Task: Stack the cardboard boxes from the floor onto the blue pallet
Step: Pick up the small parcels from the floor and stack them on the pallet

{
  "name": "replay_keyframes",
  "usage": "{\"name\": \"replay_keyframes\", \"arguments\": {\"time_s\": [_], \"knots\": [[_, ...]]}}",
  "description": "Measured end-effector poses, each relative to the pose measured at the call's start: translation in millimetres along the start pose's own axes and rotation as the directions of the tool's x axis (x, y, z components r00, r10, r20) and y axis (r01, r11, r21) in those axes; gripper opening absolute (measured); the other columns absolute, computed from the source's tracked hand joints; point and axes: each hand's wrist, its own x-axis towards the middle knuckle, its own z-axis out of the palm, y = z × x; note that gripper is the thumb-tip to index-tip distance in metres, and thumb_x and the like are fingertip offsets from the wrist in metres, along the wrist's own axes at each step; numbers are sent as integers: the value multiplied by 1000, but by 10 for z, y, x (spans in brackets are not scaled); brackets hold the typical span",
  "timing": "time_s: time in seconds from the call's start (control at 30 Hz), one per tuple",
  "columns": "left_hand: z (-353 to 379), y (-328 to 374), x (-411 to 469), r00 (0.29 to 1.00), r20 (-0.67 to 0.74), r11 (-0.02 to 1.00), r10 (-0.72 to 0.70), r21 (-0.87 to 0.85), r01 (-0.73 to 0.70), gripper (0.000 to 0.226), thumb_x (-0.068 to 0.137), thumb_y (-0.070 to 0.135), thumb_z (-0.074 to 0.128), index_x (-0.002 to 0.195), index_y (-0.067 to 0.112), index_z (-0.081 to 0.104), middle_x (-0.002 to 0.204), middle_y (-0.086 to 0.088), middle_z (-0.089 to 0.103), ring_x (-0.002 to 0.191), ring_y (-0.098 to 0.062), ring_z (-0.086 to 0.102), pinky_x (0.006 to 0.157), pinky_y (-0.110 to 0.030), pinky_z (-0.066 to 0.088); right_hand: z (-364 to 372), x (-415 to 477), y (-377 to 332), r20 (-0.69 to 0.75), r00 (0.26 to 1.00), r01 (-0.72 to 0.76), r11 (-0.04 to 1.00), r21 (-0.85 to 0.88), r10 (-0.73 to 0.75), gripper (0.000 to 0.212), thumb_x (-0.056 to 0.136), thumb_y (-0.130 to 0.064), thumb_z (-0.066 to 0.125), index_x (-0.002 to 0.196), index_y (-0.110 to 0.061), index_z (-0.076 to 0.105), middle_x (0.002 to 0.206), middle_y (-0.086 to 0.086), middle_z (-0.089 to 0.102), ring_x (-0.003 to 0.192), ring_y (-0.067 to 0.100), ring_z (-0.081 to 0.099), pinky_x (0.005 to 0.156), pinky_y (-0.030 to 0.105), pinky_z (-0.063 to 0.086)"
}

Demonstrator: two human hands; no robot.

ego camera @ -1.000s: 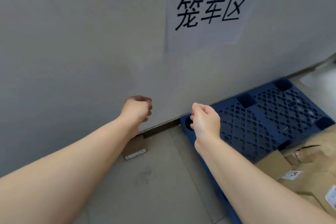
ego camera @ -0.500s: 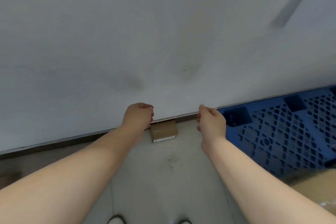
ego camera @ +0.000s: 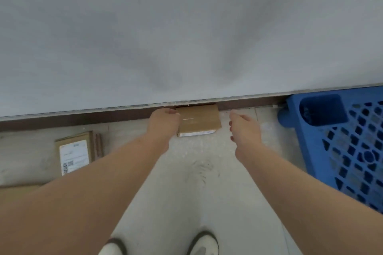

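Note:
A small brown cardboard box [ego camera: 199, 120] lies flat on the floor against the base of the wall, straight ahead of me. My left hand [ego camera: 163, 123] hangs at the box's left edge with loosely curled fingers pointing down; I cannot tell whether it touches the box. My right hand [ego camera: 245, 131] is a short gap to the right of the box, fingers relaxed and holding nothing. The blue pallet [ego camera: 323, 130] with its lattice top lies on the floor at the right, its corner near the wall.
A second flat cardboard box [ego camera: 77, 152] with a white shipping label lies on the floor at the left. Another piece of cardboard [ego camera: 18, 191] shows at the lower left edge. A grey wall [ego camera: 186, 37] fills the top. My shoes [ego camera: 204, 244] are at the bottom.
My view has tilted down and swung left, so the pallet now sits at the right edge. Both hands have dropped toward the small box, the left one reaching its left edge.

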Motion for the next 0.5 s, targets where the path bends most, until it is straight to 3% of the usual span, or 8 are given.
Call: {"name": "replay_keyframes", "arguments": {"time_s": [0.13,0.23,0.3,0.4,0.5], "knots": [[258,-317,527,1000,-8,1000,-21,23,21,24,93,11,51,115,14,61,102,-4,58,95,-21,53,90,-33,47,227,527,275,25,999,-19,999,-43,20,29,95,-32,53,119,-17,60,98,-2,57,93,20,51,79,31,40],[431,-492,871,998,7,996,-60,62,59,27,94,10,45,119,12,55,116,-9,54,104,-26,51,83,-30,40,386,859,417,76,996,-43,998,-53,47,36,98,-29,49,133,-19,53,122,2,56,107,22,49,87,31,36],[531,-582,1056,994,36,991,-104,84,101,40,94,10,41,135,10,45,130,-10,50,117,-29,49,80,-29,38,484,1035,490,124,990,-54,996,-67,62,43,99,-25,46,142,-21,44,139,1,48,120,21,45,96,32,33],[634,-643,1189,988,69,988,-139,72,134,40,94,11,39,134,12,43,129,-10,50,115,-29,49,93,-35,44,574,1179,574,198,975,-80,993,-86,96,45,101,-27,40,146,-20,36,145,2,41,127,24,40,99,34,31],[658,-614,1083,989,48,989,-138,66,135,40,98,19,39,137,13,41,126,-9,49,111,-29,50,99,-45,45,501,1094,604,203,975,-67,993,-97,86,41,102,-32,37,141,-18,41,138,3,46,118,22,44,94,33,34]]}}
